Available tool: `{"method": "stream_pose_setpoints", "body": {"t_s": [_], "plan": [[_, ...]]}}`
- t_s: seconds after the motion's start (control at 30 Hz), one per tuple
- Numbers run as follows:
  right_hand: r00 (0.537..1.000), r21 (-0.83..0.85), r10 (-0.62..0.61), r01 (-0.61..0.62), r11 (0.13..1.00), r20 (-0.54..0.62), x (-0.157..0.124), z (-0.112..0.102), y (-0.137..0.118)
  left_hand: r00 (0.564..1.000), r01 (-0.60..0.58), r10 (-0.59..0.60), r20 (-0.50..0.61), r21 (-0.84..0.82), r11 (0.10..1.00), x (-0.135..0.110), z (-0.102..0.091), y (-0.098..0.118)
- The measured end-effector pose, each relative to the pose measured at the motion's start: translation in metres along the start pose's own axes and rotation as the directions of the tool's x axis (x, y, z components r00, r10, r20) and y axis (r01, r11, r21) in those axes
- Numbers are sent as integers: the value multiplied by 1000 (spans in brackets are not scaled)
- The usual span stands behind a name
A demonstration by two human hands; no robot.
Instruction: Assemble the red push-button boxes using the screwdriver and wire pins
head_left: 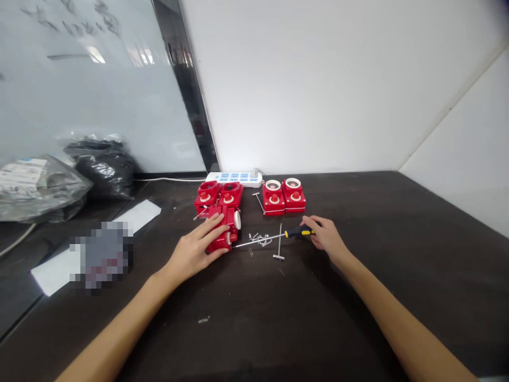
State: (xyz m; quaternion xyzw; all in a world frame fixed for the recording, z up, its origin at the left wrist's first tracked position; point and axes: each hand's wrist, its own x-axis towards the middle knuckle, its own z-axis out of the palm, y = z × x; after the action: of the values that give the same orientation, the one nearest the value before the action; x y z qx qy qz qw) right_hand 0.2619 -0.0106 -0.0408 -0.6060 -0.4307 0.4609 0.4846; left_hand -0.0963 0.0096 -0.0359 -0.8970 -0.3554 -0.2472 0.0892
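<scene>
My left hand (pixel 195 248) lies over a red box-shaped unit (pixel 226 229) with white knobs, fingers closed around its near side. My right hand (pixel 326 235) grips the black-and-yellow handle of a screwdriver (pixel 274 236). Its long metal shaft runs left, and the tip meets the right side of the held unit. Several loose screws (pixel 260 240) and a T-shaped metal key (pixel 279 245) lie on the dark table (pixel 254 318) under and beside the shaft.
Two open red units (pixel 218 194) stand behind the held one, and two closed red units (pixel 283 197) stand to the right. A white power strip (pixel 235 178) lies against the wall. Plastic bags (pixel 59 180) and white paper (pixel 135 217) sit at the left.
</scene>
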Motion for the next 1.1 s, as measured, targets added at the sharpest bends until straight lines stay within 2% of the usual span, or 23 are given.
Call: {"method": "stream_pose_setpoints", "body": {"t_s": [0.17,0.47,0.73,1.1], "plan": [[1000,37,-6,5,999,25,0,0,2,1000,15,-15,7,-14,1000,0,1,0],[997,-2,-63,63,998,36,4,-2,10,1000,-1,1,11,0,1000,-1,0,-1],[995,10,-96,96,995,37,1,-3,7,1000,18,-18,-2,-24,1000,1,0,1],[994,20,-88,87,996,61,0,-4,5,1000,-17,17,-4,13,1000,0,0,0]]}}
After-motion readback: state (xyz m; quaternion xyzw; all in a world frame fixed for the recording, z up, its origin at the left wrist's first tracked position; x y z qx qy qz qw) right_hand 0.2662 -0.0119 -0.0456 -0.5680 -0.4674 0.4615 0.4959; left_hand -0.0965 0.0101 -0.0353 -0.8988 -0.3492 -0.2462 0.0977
